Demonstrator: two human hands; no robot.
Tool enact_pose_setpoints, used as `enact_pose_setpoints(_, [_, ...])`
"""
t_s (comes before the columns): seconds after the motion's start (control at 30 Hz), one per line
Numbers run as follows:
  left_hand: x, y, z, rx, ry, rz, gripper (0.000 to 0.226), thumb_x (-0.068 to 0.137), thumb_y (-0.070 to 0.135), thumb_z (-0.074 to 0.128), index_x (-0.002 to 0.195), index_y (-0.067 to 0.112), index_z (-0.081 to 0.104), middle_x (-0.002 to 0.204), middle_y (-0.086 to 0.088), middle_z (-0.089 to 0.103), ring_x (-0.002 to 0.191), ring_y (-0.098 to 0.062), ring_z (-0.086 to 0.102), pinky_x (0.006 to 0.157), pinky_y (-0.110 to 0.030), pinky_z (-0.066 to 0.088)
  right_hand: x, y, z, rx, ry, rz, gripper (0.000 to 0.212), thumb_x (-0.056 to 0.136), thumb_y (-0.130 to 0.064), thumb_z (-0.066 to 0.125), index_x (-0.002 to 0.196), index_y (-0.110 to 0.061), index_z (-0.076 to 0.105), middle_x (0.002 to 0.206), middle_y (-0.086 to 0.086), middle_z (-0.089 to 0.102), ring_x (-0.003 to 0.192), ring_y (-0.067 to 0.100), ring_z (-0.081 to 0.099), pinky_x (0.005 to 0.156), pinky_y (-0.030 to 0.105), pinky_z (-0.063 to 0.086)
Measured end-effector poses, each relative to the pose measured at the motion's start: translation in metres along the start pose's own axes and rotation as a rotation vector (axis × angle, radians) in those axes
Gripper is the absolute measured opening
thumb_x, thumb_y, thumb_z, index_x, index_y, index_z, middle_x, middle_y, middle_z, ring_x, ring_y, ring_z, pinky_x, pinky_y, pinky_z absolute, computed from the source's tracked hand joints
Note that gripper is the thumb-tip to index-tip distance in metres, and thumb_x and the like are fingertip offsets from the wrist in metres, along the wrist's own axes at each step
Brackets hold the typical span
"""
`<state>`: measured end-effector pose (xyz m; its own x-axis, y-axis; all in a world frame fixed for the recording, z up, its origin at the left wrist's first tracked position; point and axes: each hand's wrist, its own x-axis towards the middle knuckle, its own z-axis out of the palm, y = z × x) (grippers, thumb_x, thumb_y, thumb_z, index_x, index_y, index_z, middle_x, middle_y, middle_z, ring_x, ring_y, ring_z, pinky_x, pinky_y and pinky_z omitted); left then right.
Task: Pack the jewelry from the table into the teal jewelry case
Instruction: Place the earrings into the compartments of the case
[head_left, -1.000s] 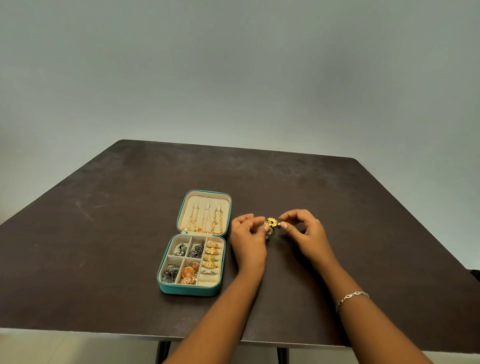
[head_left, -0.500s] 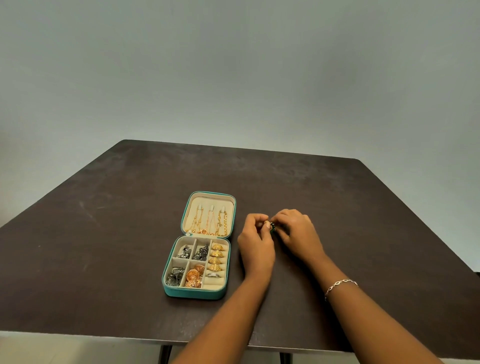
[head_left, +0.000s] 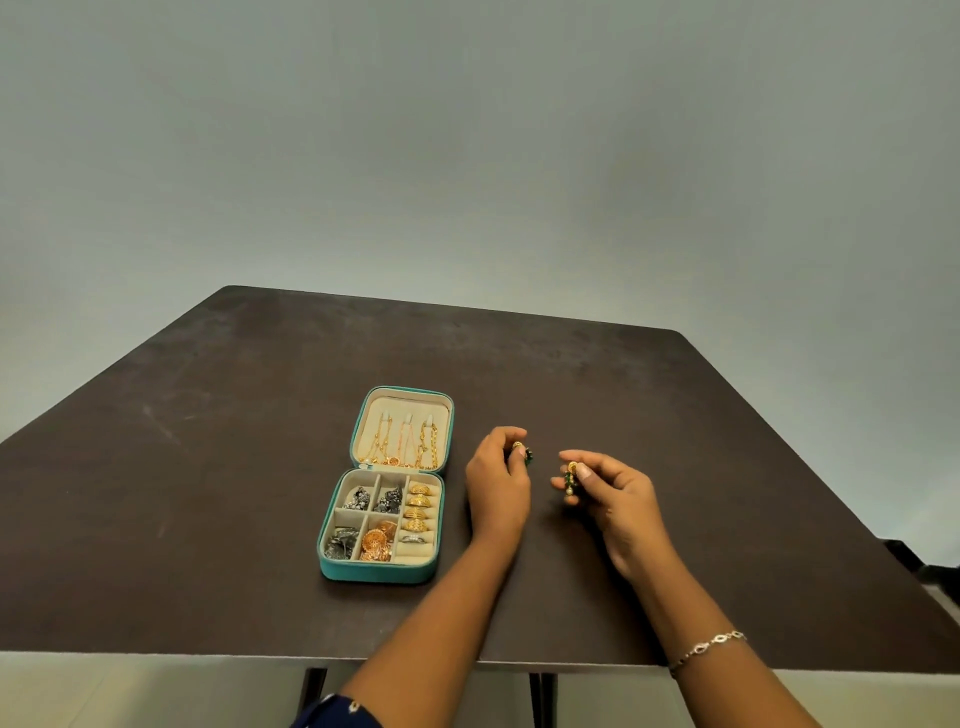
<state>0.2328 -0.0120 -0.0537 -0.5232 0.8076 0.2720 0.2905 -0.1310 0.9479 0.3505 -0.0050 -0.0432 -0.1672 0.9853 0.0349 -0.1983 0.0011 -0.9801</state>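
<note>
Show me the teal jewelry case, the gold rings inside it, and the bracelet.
teal jewelry case (head_left: 379, 571), head view, front outer wall.
gold rings (head_left: 415, 514), head view, third ring down the row.
bracelet (head_left: 709, 646), head view, mid-chain link.

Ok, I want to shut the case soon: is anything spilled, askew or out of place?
Nothing stands out. The teal case lies open on the table, pieces sit inside its compartments, chains hang in the lid. The left hand pinches one green earring, the right hand the other earring, both unpacked.
</note>
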Motion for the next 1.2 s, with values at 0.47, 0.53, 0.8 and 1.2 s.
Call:
enact_pose_setpoints(0.47, [-0.041, 0.007, -0.040, -0.302, -0.279, -0.124, 0.028, 0.080, -0.002, 0.064, 0.082, 0.026, 0.065, 0.082, -0.005, 0.065, 0.084, -0.020, 0.060, 0.078, -0.034, 0.049, -0.045, -0.023, -0.012, -0.068, 0.075, 0.041, 0.015, 0.085, -0.005, 0.057, 0.083, -0.010, 0.071, 0.074, 0.001, 0.073, 0.079, 0.016, 0.065, 0.071, 0.021, 0.048])
enact_pose_setpoints(0.53, [-0.049, 0.014, -0.048, -0.330, -0.294, -0.123, 0.025, 0.081, -0.002, 0.063, 0.082, 0.023, 0.065, 0.084, -0.004, 0.066, 0.083, -0.017, 0.061, 0.074, -0.026, 0.049, -0.049, -0.026, -0.007, -0.085, 0.055, 0.026, 0.019, 0.089, -0.014, 0.053, 0.084, -0.011, 0.072, 0.076, 0.001, 0.073, 0.083, 0.016, 0.064, 0.076, 0.026, 0.044])
enact_pose_setpoints(0.8, [-0.052, 0.054, -0.106, -0.409, -0.374, -0.085, 0.017, 0.084, 0.000, 0.059, 0.083, 0.016, 0.063, 0.081, -0.004, 0.069, 0.074, -0.013, 0.062, 0.062, -0.020, 0.046, -0.063, -0.044, 0.017, -0.165, -0.047, -0.004, 0.038, 0.096, -0.031, 0.039, 0.089, -0.010, 0.071, 0.091, 0.009, 0.071, 0.087, 0.017, 0.063, 0.081, 0.028, 0.045])
enact_pose_setpoints(1.2, [-0.019, 0.036, -0.210, -0.240, -0.210, -0.061, 0.010, 0.084, 0.004, 0.060, 0.092, 0.010, 0.064, 0.087, -0.004, 0.072, 0.073, -0.003, 0.067, 0.061, -0.018, 0.050, -0.068, -0.035, 0.072, -0.169, -0.113, -0.046, 0.037, 0.096, -0.029, 0.039, 0.093, -0.008, 0.070, 0.094, 0.010, 0.071, 0.089, 0.013, 0.066, 0.075, 0.016, 0.050])
